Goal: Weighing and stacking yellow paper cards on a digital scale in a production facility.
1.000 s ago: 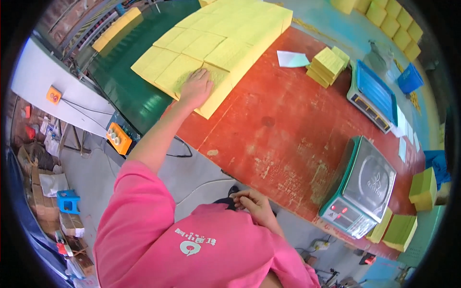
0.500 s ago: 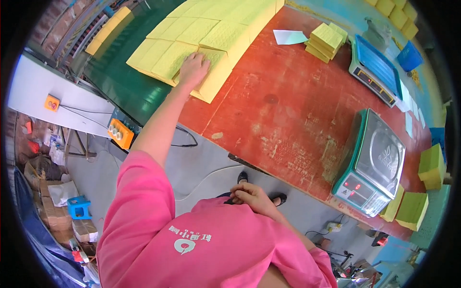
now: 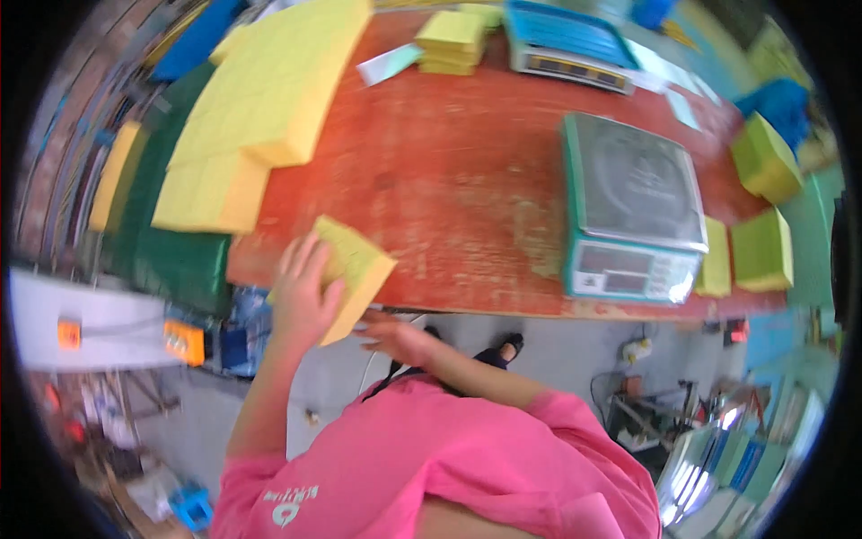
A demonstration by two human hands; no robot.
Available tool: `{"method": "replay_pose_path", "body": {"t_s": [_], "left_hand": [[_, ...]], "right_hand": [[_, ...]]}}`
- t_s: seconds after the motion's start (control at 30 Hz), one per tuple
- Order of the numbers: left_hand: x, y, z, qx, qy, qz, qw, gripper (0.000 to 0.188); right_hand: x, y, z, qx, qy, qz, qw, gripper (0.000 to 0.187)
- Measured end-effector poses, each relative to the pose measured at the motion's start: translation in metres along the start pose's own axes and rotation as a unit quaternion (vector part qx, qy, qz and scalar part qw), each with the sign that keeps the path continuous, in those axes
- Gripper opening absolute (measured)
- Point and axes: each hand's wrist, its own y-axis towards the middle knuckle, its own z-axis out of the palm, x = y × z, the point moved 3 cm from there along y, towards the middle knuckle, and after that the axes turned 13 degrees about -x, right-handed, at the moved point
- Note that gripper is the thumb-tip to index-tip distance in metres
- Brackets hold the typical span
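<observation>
The left hand (image 3: 303,292) clasps a yellow block (image 3: 361,260) at the front edge of the worn red counter (image 3: 449,180), the right hand (image 3: 395,340) unclenched just beside it, above grey floor (image 3: 561,350).

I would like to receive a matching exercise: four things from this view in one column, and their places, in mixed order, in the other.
Things
1. Thick yellow rectangular block
2. Teal-sided scale with silver metal plate
3. Electronic scale with blue plastic tray
4. Orange box with pale knobs

Places
A. Far side of the scuffed red table
B. In the left hand
C. Left of the table
D. On the table, near its front edge

Pairs: 1-B, 2-D, 3-A, 4-C
</observation>
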Motion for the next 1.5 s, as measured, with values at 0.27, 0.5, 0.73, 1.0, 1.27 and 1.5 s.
{"method": "replay_pose_path", "body": {"t_s": [0.27,0.5,0.73,1.0,1.27,1.5], "left_hand": [[0.014,-0.017,0.028,-0.015,-0.306,-0.263,0.915,0.046],[-0.125,0.037,0.082,0.051,-0.818,-0.414,0.396,0.035],[-0.334,0.189,0.124,0.097,-0.821,-0.284,0.485,0.047],[-0.374,0.227,0.185,0.151,-0.875,-0.375,0.266,0.047],[-0.291,0.151,0.166,0.234,-0.807,-0.476,0.258,0.061],[-0.003,0.165,0.099,0.006,-0.31,-0.323,0.894,0.05]], "right_hand": [[0.076,-0.088,0.034,-0.092,-0.271,-0.228,0.931,0.047],[0.216,-0.265,0.042,-0.297,-0.478,-0.464,0.684,0.029],[0.345,-0.365,0.003,-0.419,-0.515,-0.61,0.433,0.032],[0.433,-0.374,-0.019,-0.425,-0.588,-0.569,0.387,0.028],[0.406,-0.337,-0.025,-0.419,-0.661,-0.522,0.34,0.037],[0.387,-0.324,0.02,-0.468,-0.726,-0.441,0.243,0.042]]}}
